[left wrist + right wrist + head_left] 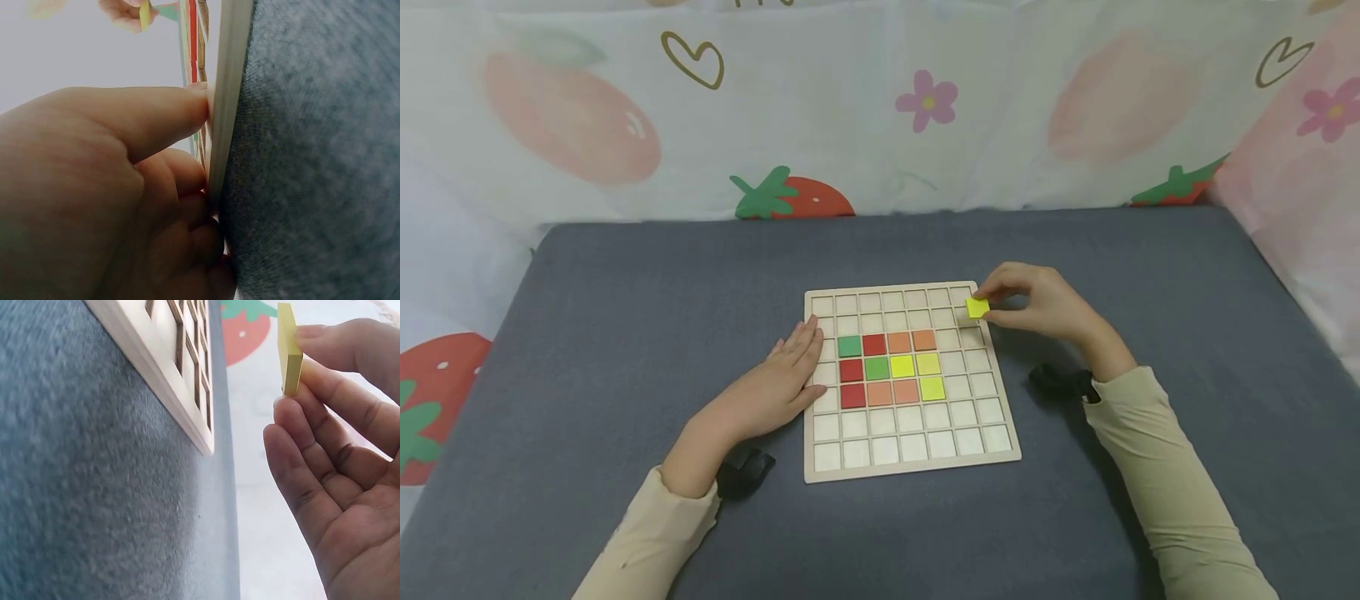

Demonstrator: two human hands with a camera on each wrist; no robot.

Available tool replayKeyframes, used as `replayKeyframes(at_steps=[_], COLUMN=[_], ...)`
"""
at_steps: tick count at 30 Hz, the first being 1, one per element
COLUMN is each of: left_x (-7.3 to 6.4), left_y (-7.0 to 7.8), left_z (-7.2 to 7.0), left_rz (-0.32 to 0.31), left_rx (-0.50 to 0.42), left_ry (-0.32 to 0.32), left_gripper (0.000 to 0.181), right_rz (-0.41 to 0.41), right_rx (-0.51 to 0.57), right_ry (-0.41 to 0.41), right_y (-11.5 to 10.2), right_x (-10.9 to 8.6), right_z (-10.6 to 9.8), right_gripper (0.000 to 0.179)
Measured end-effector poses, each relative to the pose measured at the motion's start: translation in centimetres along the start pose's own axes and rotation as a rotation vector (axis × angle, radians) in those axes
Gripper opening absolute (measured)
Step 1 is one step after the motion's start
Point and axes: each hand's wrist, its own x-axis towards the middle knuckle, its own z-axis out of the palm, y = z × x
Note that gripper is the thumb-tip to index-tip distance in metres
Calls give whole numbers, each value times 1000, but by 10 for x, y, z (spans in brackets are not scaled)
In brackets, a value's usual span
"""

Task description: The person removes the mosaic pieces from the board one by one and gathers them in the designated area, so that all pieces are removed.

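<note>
A wooden grid board (912, 474) lies flat on the table, with green, red, orange and yellow square tiles in three rows of its cells. Between thumb and fingers, my right hand (1043, 302) pinches a yellow tile (977, 308) above the board's far right corner. The right wrist view shows that tile (290, 353) edge-on, raised off the board. My left hand (780, 379) rests along the board's left edge with its fingers straight. In the left wrist view, the thumb (169, 112) touches the board's rim (226, 94).
A dark grey cloth (662, 333) covers the table around the board. Behind it hangs a white curtain (820, 100) printed with strawberries, hearts and flowers. A black band (745, 473) is on the left wrist, another (1060, 382) on the right.
</note>
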Motion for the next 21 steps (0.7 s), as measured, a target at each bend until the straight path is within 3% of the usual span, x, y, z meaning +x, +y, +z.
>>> replayKeyframes(at_steps=[21], left_x=[1], left_y=[0], left_z=[0], left_rz=[0], left_rx=[-16], left_ry=[-6], left_gripper=[69], right_rz=[77], right_rx=[-56], right_ry=[-4], right_y=[22], right_x=[-11], right_z=[-14], right_gripper=[23])
